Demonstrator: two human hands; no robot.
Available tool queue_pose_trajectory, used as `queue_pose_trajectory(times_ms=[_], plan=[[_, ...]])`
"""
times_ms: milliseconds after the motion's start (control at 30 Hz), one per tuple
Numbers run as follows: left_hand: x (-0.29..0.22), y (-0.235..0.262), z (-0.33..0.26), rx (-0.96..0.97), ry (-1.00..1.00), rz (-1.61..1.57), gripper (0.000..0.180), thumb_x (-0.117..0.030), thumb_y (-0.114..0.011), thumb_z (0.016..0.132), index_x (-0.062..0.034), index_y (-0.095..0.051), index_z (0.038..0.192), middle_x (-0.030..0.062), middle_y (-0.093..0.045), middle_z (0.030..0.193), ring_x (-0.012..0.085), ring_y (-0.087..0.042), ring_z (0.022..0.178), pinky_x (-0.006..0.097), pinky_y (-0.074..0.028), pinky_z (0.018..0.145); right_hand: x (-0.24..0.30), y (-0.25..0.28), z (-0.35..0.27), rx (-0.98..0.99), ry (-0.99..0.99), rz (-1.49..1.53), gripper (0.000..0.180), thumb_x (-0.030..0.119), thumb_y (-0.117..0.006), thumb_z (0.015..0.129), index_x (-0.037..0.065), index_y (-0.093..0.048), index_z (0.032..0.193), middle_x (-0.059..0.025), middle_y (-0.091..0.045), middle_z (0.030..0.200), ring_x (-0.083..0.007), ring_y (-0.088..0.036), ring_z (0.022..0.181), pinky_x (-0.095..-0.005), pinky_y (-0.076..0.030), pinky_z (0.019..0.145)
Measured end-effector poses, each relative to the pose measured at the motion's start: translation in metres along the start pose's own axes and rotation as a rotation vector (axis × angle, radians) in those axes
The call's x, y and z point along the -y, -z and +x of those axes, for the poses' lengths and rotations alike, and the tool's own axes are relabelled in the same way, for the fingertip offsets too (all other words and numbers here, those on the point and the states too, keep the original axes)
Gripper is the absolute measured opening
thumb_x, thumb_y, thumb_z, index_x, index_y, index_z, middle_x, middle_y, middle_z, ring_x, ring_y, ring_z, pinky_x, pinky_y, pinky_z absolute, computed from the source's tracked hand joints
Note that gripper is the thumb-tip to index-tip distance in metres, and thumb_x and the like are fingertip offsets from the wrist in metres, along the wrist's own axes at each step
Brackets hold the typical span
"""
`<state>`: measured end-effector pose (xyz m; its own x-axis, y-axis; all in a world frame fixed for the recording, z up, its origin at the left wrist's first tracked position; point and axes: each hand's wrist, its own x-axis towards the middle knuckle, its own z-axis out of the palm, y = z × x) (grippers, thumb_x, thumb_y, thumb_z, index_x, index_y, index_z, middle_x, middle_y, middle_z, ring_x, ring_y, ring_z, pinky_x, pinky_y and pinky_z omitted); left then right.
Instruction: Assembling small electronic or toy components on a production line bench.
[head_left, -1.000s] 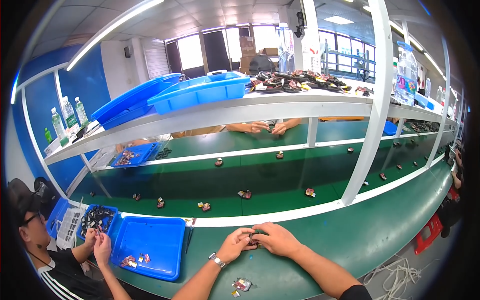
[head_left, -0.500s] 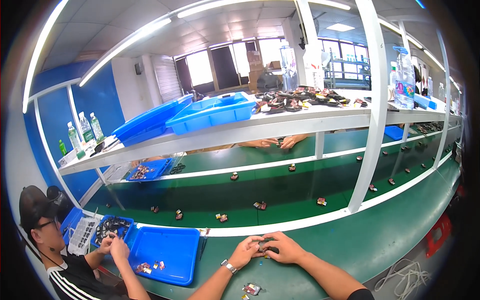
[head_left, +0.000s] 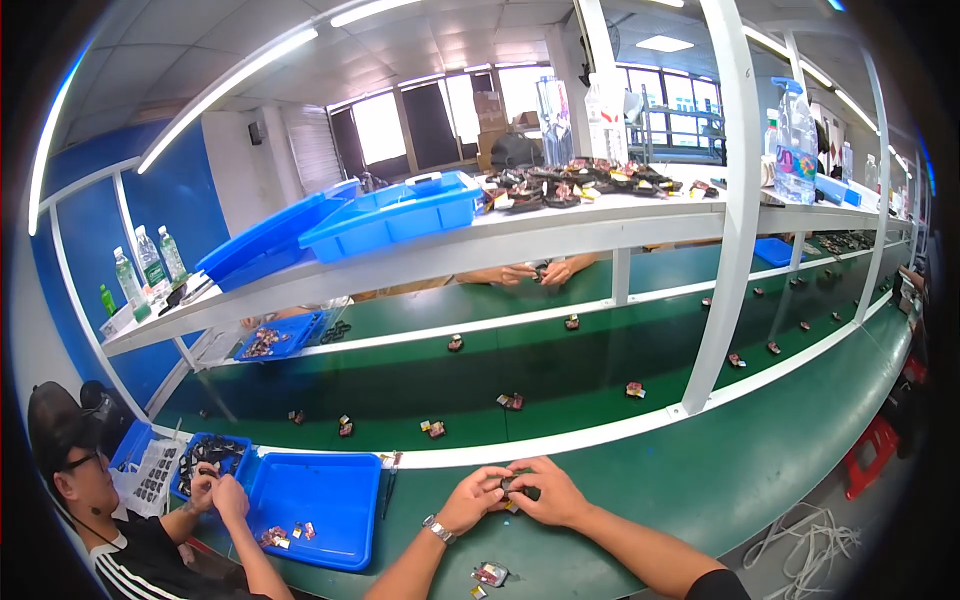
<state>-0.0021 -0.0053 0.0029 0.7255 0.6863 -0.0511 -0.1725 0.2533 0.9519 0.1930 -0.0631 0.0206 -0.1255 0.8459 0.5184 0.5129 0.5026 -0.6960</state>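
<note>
Both of my hands meet over the green bench, near its white rail. Between their fingertips is a small black part (head_left: 531,492), mostly covered by the fingers, so its exact kind cannot be made out. My left hand (head_left: 474,499), with a watch on its wrist, pinches it from the left. From the right, my right hand (head_left: 556,497) closes its thumb and fingers on the same part. A bit of yellow (head_left: 511,507) shows just under the fingers. Closer to me on the bench lies a small red-and-silver electronic piece (head_left: 490,573) with a yellow tab.
A blue tray (head_left: 330,500) with a few small pieces sits left of my arms, tweezers (head_left: 389,487) beside it. A co-worker (head_left: 90,490) handles something at far left. Beyond the rail, a green belt (head_left: 560,390) carries several small pieces; a white shelf (head_left: 560,235) crosses above.
The view has shifted slightly, so the scene sits a little further left. My hands stay together on the black part, with only a small change in the fingers.
</note>
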Motion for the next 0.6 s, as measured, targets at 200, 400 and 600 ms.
queue_pose_trajectory(times_ms=[200,400,600], plan=[[-0.0006,-0.0014,0.0026,-0.003,0.018,-0.073,0.030,-0.005,-0.052,0.095,-0.0069,-0.048,0.124,0.0087,-0.061,0.117,0.0163,-0.061,0.105,0.031,-0.053,0.088,-0.0026,0.0092,0.0069,0.107,0.118,0.032,0.011,0.012,-0.066,0.080,0.006,-0.068,0.089,-0.0078,-0.058,0.118,-0.0270,-0.052,0.112,-0.0368,-0.048,0.088],[0.0011,-0.0015,0.0038,-0.043,0.014,-0.091,0.026,-0.005,-0.052,0.095,-0.0072,-0.050,0.121,0.0085,-0.062,0.116,0.0154,-0.062,0.103,0.031,-0.053,0.086,-0.0004,0.0060,0.0048,0.112,0.093,0.018,0.010,0.012,-0.066,0.080,0.007,-0.067,0.089,-0.0074,-0.057,0.120,-0.0266,-0.052,0.113,-0.0372,-0.049,0.087],[0.0037,-0.0065,0.0015,-0.083,0.000,-0.055,0.026,-0.005,-0.046,0.098,-0.0066,-0.047,0.124,0.0118,-0.058,0.124,0.0164,-0.060,0.107,0.030,-0.052,0.089,-0.0031,0.0073,0.0015,0.118,0.076,0.005,0.016,0.013,-0.069,0.080,0.009,-0.070,0.095,-0.0092,-0.057,0.120,-0.0270,-0.052,0.112,-0.0366,-0.049,0.089]])
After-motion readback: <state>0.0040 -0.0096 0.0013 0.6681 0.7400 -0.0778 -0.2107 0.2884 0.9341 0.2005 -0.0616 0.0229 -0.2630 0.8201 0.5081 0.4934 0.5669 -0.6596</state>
